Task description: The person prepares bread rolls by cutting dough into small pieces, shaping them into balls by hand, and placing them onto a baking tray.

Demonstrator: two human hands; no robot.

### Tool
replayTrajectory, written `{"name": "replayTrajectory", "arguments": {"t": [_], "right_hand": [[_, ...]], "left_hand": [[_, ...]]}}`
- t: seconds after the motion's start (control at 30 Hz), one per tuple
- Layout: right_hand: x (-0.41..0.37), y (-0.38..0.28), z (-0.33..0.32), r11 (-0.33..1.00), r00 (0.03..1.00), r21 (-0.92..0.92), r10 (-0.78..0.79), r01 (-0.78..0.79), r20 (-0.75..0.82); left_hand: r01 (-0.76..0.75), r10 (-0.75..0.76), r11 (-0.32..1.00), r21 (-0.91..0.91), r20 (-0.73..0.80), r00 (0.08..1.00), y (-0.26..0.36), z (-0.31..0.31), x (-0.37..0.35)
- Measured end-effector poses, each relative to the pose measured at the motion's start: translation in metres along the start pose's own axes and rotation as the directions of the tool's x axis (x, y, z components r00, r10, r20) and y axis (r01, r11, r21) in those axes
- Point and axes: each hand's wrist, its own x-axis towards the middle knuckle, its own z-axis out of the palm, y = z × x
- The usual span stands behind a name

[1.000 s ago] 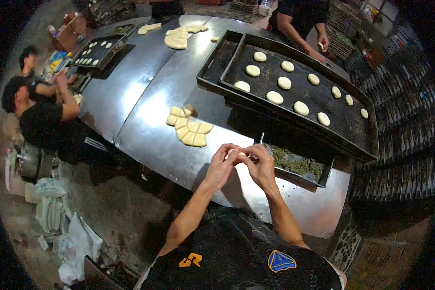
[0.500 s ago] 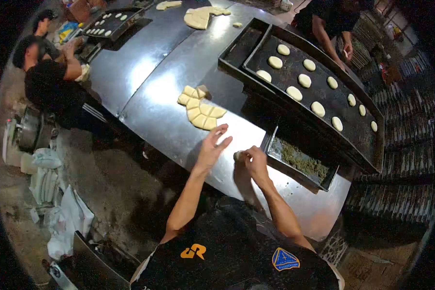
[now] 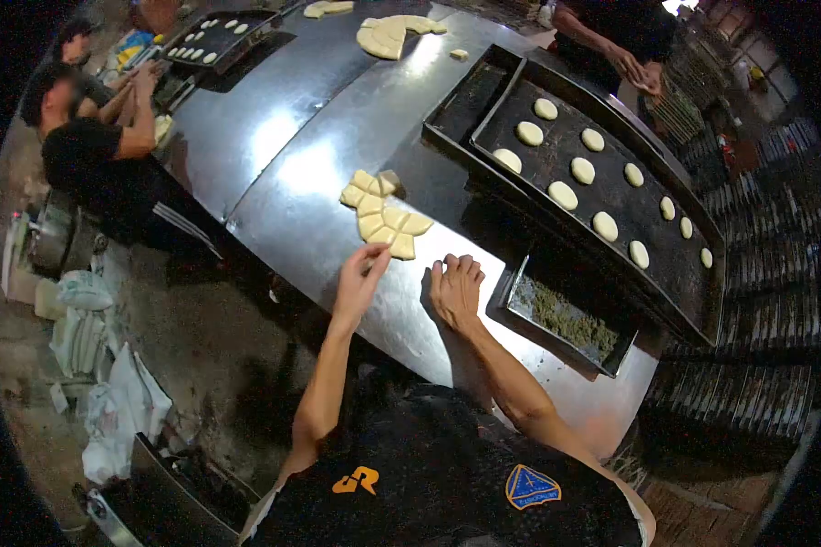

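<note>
My left hand (image 3: pixel 363 281) is at the near edge of a cut sheet of pale dough (image 3: pixel 388 214), thumb and fingers pinched on a piece of dough at its lower corner. Score lines divide the sheet into several small blocks. To the right, my right hand (image 3: pixel 458 290) lies palm down on the metal table (image 3: pixel 319 264), fingers forward and slightly apart. Whatever is beneath that palm is hidden. Close by on its right stands a metal tin (image 3: pixel 570 314) with a crumbly greenish filling.
A large dark baking tray (image 3: pixel 611 196) with several flat dough rounds occupies the right side. More dough (image 3: pixel 383 36) lies at the far end. A co-worker's hands (image 3: pixel 643 75) are beyond the tray; two people (image 3: pixel 91 137) stand at left near another tray (image 3: pixel 214 41).
My left hand has moved left and closed at the dough's edge. My right hand, earlier pinching a small dough piece, has turned palm down on the table. The co-worker's hands at right have come together.
</note>
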Motion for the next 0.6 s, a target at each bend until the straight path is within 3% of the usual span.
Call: {"name": "replayTrajectory", "arguments": {"t": [0.03,0.07,0.1,0.13,0.17,0.2,0.23,0.27,0.3,0.37,0.43,0.47,0.5,0.53,0.57,0.6], "right_hand": [[0.000,0.004,-0.001,1.000,1.000,-0.002,0.009,-0.009,-0.017],[-0.001,0.012,-0.003,0.988,0.989,-0.045,-0.145,0.147,0.031],[-0.004,0.018,-0.003,0.952,0.954,-0.084,-0.288,0.295,0.084],[-0.014,0.025,0.004,0.981,0.977,-0.016,-0.190,0.192,0.094],[-0.024,0.016,-0.026,0.998,0.957,0.065,-0.017,-0.001,0.288],[-0.039,0.026,-0.026,0.995,0.935,0.073,0.031,-0.061,0.354],[-0.033,0.023,-0.069,0.987,0.806,0.035,-0.146,0.154,0.574],[-0.053,0.049,-0.049,0.987,0.844,0.070,-0.158,0.143,0.513],[-0.061,0.056,-0.071,0.986,0.873,0.167,-0.092,0.012,0.478],[-0.057,0.061,-0.149,0.841,0.853,0.493,-0.075,-0.224,0.517],[-0.064,0.102,-0.194,0.840,0.950,0.487,0.098,-0.239,0.297],[-0.062,0.115,-0.227,0.759,0.952,0.576,0.256,-0.304,0.165],[-0.057,0.132,-0.257,0.663,0.910,0.670,0.412,-0.334,0.046],[-0.053,0.163,-0.272,0.754,0.884,0.609,0.432,-0.245,-0.179],[-0.049,0.197,-0.283,0.836,0.820,0.521,0.416,-0.173,-0.394],[-0.042,0.224,-0.299,0.847,0.778,0.481,0.454,-0.227,-0.433]], "left_hand": [[-0.079,0.073,0.993,0.082,0.082,0.994,0.003,0.006,0.019],[-0.096,0.087,0.992,0.082,0.101,0.991,-0.003,0.011,0.041],[-0.255,0.218,0.921,0.295,0.153,0.964,-0.017,0.017,0.067],[-0.409,0.336,0.778,0.477,0.234,0.912,-0.030,0.023,0.088],[-0.444,0.356,0.769,0.459,0.269,0.895,-0.039,0.024,0.104],[-0.531,0.369,0.505,0.681,0.386,0.846,-0.048,0.022,0.121],[-0.581,0.353,0.170,0.796,0.501,0.790,-0.051,0.024,0.135],[-0.611,0.365,0.189,0.769,0.522,0.771,-0.041,0.026,0.135],[-0.639,0.376,0.206,0.741,0.542,0.751,-0.028,0.028,0.130],[-0.488,-0.049,0.335,0.806,0.532,0.845,0.002,0.040,0.132],[-0.510,-0.018,0.445,0.736,0.577,0.817,0.019,0.048,0.116],[-0.533,-0.010,0.443,0.721,0.598,0.801,0.015,0.056,0.108],[-0.556,0.124,0.539,0.633,0.593,0.796,0.009,0.062,0.100],[-0.578,0.252,0.621,0.530,0.562,0.787,0.006,0.066,0.092],[-0.453,0.148,0.768,0.452,0.564,0.812,0.001,0.069,0.088],[-0.421,0.141,0.822,0.384,0.579,0.803,-0.004,0.073,0.081]]}}
